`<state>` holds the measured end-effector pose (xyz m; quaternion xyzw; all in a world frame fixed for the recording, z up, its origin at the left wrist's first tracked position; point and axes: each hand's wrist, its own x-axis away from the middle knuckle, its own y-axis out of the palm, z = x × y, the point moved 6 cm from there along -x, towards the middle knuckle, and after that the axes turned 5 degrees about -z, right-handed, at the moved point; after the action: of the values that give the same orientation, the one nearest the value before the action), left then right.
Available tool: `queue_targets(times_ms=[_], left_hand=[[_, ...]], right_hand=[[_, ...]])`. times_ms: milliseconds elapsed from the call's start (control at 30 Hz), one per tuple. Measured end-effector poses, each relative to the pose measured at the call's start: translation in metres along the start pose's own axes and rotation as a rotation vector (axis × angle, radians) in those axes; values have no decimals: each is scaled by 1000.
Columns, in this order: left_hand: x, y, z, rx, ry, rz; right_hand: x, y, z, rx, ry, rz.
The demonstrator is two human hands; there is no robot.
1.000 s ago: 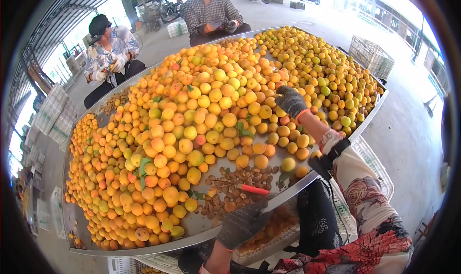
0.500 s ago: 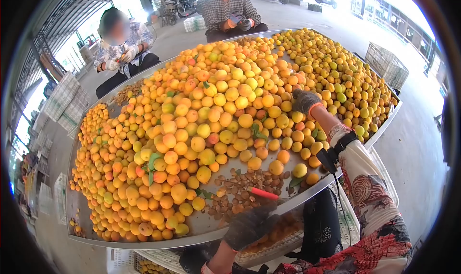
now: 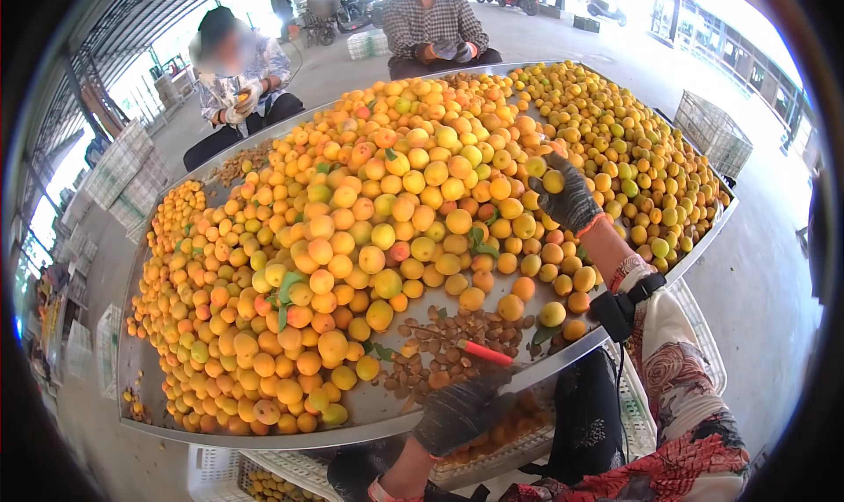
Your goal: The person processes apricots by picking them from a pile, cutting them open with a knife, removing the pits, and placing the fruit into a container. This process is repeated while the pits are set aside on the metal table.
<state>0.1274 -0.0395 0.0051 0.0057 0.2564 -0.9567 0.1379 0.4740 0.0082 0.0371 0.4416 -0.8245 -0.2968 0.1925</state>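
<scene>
Orange and yellow apricots (image 3: 378,212) are heaped on a large metal-rimmed table (image 3: 352,439). My right hand (image 3: 570,194), in a dark striped glove, is at the right side of the heap, its fingers closed round a yellow-green apricot (image 3: 553,181). At the near edge is my left hand (image 3: 459,414), in a dark glove, low over the rim; its fingers are partly hidden and whether they hold anything is unclear. Just above it, a red-handled tool (image 3: 486,353) lies by a patch of brown pits (image 3: 440,348).
Two people sit across the table, one at the left (image 3: 237,80) and one in a checked shirt (image 3: 426,23). White crates stand at the right (image 3: 710,133), at the left (image 3: 132,172) and below the near rim (image 3: 215,474).
My right hand has lifted slightly and turned, and an apricot now shows in its fingers. My left hand has stayed near the rim. The view has shifted slightly.
</scene>
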Motion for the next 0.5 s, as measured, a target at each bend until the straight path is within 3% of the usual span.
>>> queue_targets(times_ms=[100, 167, 200, 233, 300, 367, 433, 500], left_hand=[[-2, -1, 0, -30, -57, -14], [-1, -1, 0, -109, -22, 1], [0, -1, 1, -112, -24, 1], [0, 0, 1, -82, -50, -7], [0, 0, -1, -59, -81, -5], [-1, 1, 0, -152, -5, 12], [1, 5, -3, -219, 43, 9], [4, 6, -4, -283, 92, 10]], right_hand=[[-15, 12, 7, 111, -30, 36], [-41, 20, 12, 507, -125, -92], [-38, 40, 11, 563, -13, 81], [-47, 45, 12, 561, -15, 75], [-72, 65, 15, 1477, -185, -56], [-95, 77, 23, 1638, -167, -140], [-101, 93, 29, 2185, 33, -92], [-100, 105, 29, 2185, 146, -108]])
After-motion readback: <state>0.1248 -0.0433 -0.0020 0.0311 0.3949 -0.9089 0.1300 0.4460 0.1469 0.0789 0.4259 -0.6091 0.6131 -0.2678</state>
